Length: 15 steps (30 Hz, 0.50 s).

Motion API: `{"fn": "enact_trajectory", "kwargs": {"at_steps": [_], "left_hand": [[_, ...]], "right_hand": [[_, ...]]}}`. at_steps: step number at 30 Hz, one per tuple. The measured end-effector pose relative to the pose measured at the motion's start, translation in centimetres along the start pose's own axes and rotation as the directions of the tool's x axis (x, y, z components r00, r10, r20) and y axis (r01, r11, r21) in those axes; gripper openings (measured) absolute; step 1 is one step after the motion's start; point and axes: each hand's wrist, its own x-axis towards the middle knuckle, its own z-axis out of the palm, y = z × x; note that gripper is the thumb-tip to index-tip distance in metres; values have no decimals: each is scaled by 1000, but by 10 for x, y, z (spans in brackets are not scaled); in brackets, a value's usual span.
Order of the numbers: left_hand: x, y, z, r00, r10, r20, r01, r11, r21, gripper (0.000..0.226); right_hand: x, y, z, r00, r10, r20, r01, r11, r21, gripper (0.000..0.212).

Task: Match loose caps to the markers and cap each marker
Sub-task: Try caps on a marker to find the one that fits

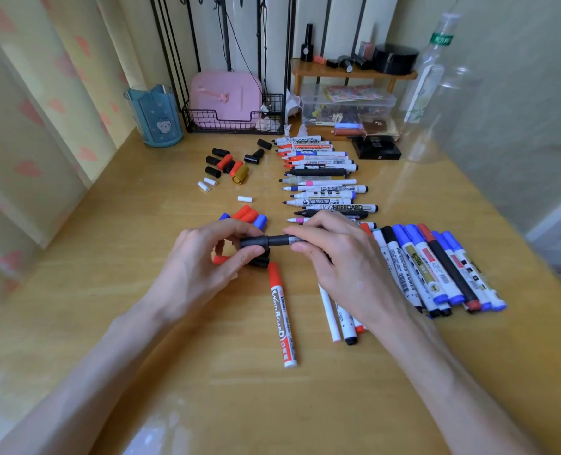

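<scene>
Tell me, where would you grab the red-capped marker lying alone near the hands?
Probably pinch the red marker mid-barrel from above, fingers across its width. It lies flat on the table, cap pointing away, with bare wood along both long sides.

The right hand (331, 254) covers most of the barrel of the black marker (280, 240), so its label cannot be read. The same hand and its wrist hide the upper ends of the white markers (330, 311). The left hand (206, 257) screens part of a red cap (220, 259) and some black caps (260, 261); how many cannot be told. Both forearms run off the bottom edge. The clear bottle (436, 60) is blurred, its top lost at the upper edge.
</scene>
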Motion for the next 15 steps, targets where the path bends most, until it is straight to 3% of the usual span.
{"fn": "enact_trajectory", "kwargs": {"at_steps": [3,8,11,15], "left_hand": [[2,-5,-7,999,-32,26,31,998,55,16],[1,-28,-12,993,-120,9,112,951,287,19],[-1,-35,-8,986,-169,6,161,945,284,22],[0,-36,-5,993,-119,19,108,950,291,13]], "right_hand": [[-1,4,-1,999,35,-31,-36,999,-33,23],[-2,12,1,996,88,-15,-89,994,-65,25],[-3,12,2,995,96,15,-95,994,-58,26],[-3,13,3,993,113,30,-112,992,-54,27]]}}
